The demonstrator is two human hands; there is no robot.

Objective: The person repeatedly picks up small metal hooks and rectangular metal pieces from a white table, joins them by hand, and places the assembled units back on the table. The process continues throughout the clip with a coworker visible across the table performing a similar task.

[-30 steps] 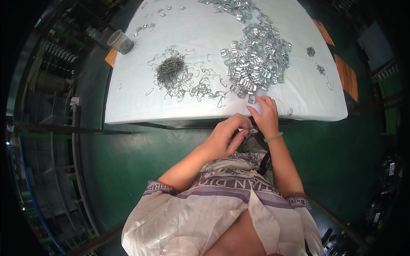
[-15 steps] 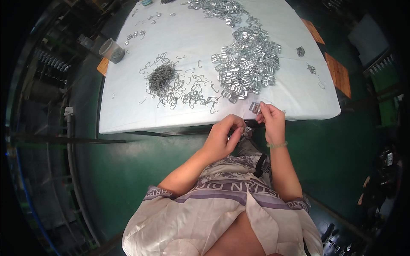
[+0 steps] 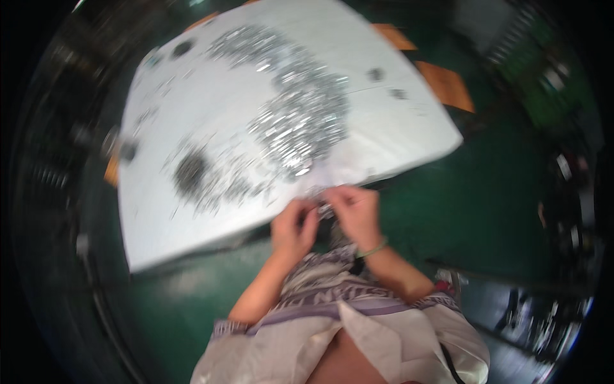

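Just off the near edge of the table, my two hands meet, both blurred by motion. My left hand (image 3: pixel 295 227) is closed in a pinch; what lies in its fingers is too smeared to make out. Thumb and fingers of my right hand (image 3: pixel 355 212) are pinched on a small silver metal buckle (image 3: pixel 314 191), right beside the left fingertips. Another shiny metal bit (image 3: pixel 326 210) shows between the hands, its shape unclear. Beyond them lies a large heap of silver metal buckles (image 3: pixel 307 121). To its left is a pile of thin bent wire hooks (image 3: pixel 192 171), with loose ones strewn around.
A white cloth covers the table (image 3: pixel 396 137). On its left edge stands a clear plastic cup (image 3: pixel 126 148) with dark contents. Small dark clusters (image 3: pixel 376 75) sit at the right. Orange-brown boards (image 3: pixel 446 86) jut out past the right edge. The floor (image 3: pixel 422 224) is green.
The whole view has swung and blurred, so the table appears turned and further left. My hands have come together; the right one has brought its buckle to the left fingers.
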